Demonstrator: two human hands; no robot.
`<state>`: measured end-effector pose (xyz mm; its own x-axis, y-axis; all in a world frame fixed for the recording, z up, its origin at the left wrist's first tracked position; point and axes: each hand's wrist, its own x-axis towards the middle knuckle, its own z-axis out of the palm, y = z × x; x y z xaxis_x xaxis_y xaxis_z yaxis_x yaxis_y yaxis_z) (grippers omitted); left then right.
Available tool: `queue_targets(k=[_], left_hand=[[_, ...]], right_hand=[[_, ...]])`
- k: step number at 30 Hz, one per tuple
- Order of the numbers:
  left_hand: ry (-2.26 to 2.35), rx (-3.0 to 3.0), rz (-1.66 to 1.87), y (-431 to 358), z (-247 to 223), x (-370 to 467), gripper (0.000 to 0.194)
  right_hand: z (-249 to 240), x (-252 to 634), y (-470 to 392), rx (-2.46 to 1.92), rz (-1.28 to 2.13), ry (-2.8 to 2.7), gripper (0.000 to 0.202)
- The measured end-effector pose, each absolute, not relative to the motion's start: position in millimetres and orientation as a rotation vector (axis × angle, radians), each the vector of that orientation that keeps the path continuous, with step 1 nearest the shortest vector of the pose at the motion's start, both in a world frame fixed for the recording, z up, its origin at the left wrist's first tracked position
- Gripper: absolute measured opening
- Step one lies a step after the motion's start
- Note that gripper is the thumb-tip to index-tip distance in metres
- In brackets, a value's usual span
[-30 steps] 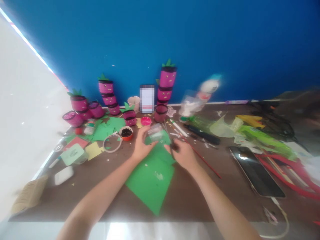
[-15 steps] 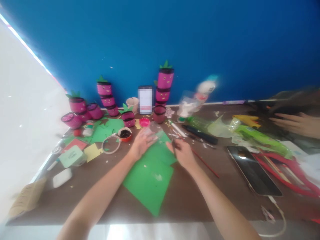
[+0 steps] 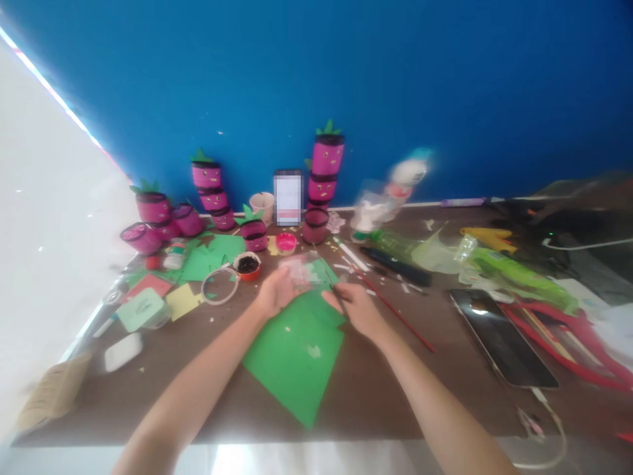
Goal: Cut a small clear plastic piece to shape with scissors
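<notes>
My left hand (image 3: 277,290) is closed on the near edge of a small clear plastic packet (image 3: 300,272) with pale pinkish contents too blurred to name. Beneath both hands lie green foam-like sheets (image 3: 291,356), one overlapping another. A pair of dark scissors (image 3: 334,284), slim and pointing away from me toward the packet, is in my right hand (image 3: 359,309); its blades are blurred. Just left of the packet stand a small pot of black paint (image 3: 248,265) and a dish of bright pink paint (image 3: 285,243).
Pink cups with faces and green leaf tops, some stacked (image 3: 324,171), line the blue wall. A tape ring (image 3: 220,285) and sticky notes (image 3: 184,301) lie left. A red brush (image 3: 400,320), a phone (image 3: 503,338) on a cable, and a green plastic packet (image 3: 521,277) lie right.
My left hand has turned and drawn slightly nearer, showing more of the packet. The scissors have tilted leftward in my right hand. Another person's hand at the far right has left the view.
</notes>
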<state>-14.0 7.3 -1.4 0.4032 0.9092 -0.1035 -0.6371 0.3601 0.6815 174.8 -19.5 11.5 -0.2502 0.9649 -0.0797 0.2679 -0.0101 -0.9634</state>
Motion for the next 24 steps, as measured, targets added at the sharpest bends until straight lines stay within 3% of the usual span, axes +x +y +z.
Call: queue_targets(k=[17,24], left_hand=[[0.549,0.629,1.033,7.8,-1.2,-12.5,0.049],[0.556,0.586,1.048,8.5,-3.1,-12.9,0.047]], right_hand=[[16.6,170.1,-21.4,-1.342,1.324,-1.594,0.046],[14.3,170.7,-19.4,-1.390,1.179,-1.646,0.047]])
